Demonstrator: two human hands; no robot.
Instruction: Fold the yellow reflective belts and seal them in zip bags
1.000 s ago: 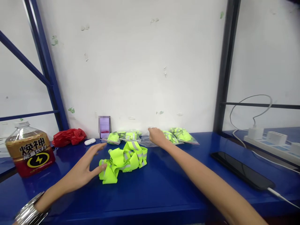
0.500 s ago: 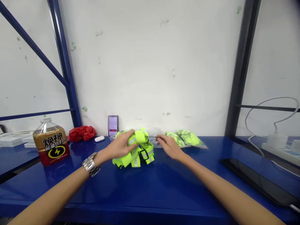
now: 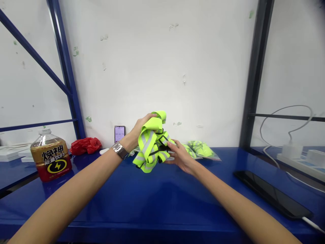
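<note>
A bundled reflective vest [image 3: 147, 144] of neon yellow straps with grey reflective stripes and black buckles is held up above the blue table. My left hand [image 3: 139, 130] grips it at the upper left, with the fingertips partly hidden behind the straps. At its right side, near the black buckles, the fingers of my right hand [image 3: 181, 156] close on the hanging straps. Behind my right hand lie clear plastic bags [image 3: 203, 149] with more neon yellow straps inside.
On the left of the blue table [image 3: 152, 203] stand a drink bottle [image 3: 52, 156] and a red plastic bag [image 3: 85, 145]. A phone [image 3: 119, 133] leans on the wall, near a white case [image 3: 103, 151]. Right are a black phone [image 3: 273, 194], cables and a power strip [image 3: 299, 164].
My left hand has lifted the reflective vest off the table, up and slightly right. My right hand, previously apart from it, now meets its straps.
</note>
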